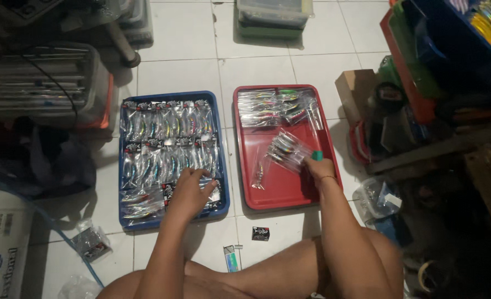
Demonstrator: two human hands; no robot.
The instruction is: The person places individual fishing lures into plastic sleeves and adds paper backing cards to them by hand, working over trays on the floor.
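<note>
We are resting our left hand (190,191), fingers curled loosely, on a packaged lure (209,188) at the near end of the blue tray (223,166), while our right hand (318,167) is pinching a clear bundle of lures (288,149) over the red tray (281,194). That bundle is slanting up and away to the left of the right hand, the nearer one. Glare is blurring the packets' contents; a green object (317,155) is showing partly behind the fingers.

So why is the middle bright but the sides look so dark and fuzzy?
In the head view, light falls on the white floor tiles, so the blue tray and red tray show clearly; the clear packets glint with glare; the left hand and right hand are fairly sharp; the right-side clutter sinks into murky shadow.
</note>
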